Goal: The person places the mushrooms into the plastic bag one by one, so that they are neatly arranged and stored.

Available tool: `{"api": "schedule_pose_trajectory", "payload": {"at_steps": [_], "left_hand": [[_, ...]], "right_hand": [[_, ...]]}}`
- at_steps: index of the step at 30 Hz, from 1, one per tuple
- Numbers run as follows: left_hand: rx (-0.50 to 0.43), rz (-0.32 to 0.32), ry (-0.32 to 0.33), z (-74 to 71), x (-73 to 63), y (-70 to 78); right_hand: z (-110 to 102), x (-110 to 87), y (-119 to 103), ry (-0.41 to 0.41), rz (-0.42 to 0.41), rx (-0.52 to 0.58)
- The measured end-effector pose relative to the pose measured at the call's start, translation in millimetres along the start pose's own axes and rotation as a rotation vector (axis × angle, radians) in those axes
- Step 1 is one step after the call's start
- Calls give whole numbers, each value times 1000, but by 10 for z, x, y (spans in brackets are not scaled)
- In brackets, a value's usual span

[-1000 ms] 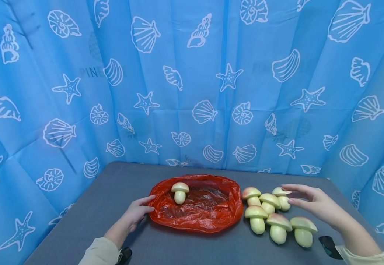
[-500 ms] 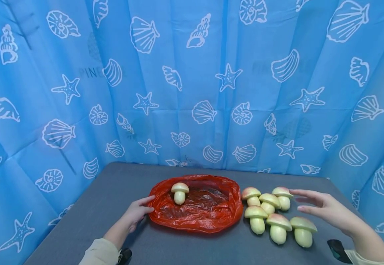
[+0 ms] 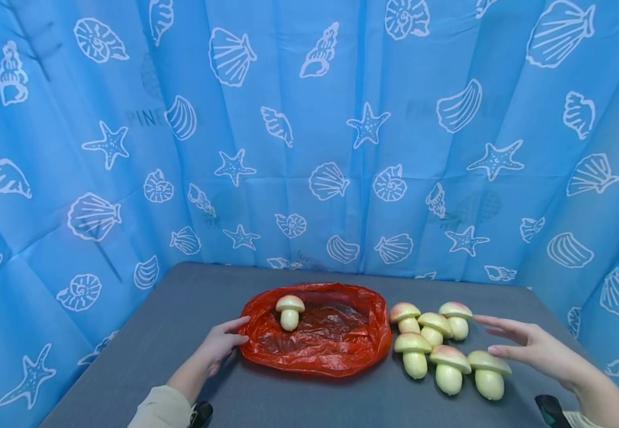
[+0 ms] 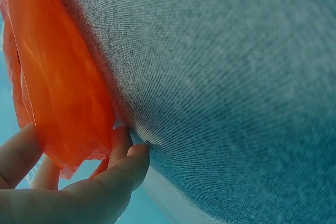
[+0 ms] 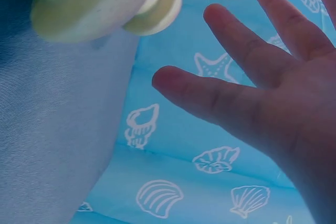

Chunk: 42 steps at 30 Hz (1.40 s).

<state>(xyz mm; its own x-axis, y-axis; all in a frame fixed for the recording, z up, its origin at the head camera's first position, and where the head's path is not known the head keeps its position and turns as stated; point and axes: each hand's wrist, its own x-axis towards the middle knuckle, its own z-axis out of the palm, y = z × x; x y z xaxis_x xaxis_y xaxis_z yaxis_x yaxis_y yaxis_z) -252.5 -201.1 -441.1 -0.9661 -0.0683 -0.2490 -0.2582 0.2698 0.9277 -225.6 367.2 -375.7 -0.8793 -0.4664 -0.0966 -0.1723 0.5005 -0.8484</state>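
Observation:
An opened red plastic bag (image 3: 317,361) lies on the table, its rim spread wide, with one pale mushroom-shaped piece (image 3: 290,312) in it at the left. My left hand (image 3: 221,346) holds the bag's left edge; in the left wrist view, the orange-looking plastic (image 4: 65,87) sits between its thumb and fingers. Right of the bag stand several more mushroom-shaped pieces, some with pinkish caps. My right hand (image 3: 534,348) hovers beside them with fingers spread and nothing held, fingertips close to the back-right mushroom-shaped piece (image 3: 456,321). The right wrist view shows this hand (image 5: 273,93) apart from the pieces.
The grey cloth-covered table (image 3: 341,401) reaches back to a blue curtain (image 3: 309,137) with white shell and starfish prints, which also runs along both sides. The front-right mushroom-shaped piece (image 3: 489,375) stands close to my right forearm.
My right hand has drawn away from the back-right mushroom-shaped piece, which it was touching, and moved to the right. My left hand and the bag have stayed in place.

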Motion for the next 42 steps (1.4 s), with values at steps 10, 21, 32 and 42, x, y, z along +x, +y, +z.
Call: {"api": "schedule_pose_trajectory", "payload": {"at_steps": [10,21,32,42], "left_hand": [[-3,0,3,-6,-10,-8],[-7,-10,3,-6,0,-14],[-6,-2,-2,-13,0,-22],[-6,11,-11,-19,11,-30]], "right_hand": [[-7,5,200,-66,43,61],[33,13,275,-80,85,14],[72,25,336,-92,107,2],[79,61,405,-73,104,-26]]}}
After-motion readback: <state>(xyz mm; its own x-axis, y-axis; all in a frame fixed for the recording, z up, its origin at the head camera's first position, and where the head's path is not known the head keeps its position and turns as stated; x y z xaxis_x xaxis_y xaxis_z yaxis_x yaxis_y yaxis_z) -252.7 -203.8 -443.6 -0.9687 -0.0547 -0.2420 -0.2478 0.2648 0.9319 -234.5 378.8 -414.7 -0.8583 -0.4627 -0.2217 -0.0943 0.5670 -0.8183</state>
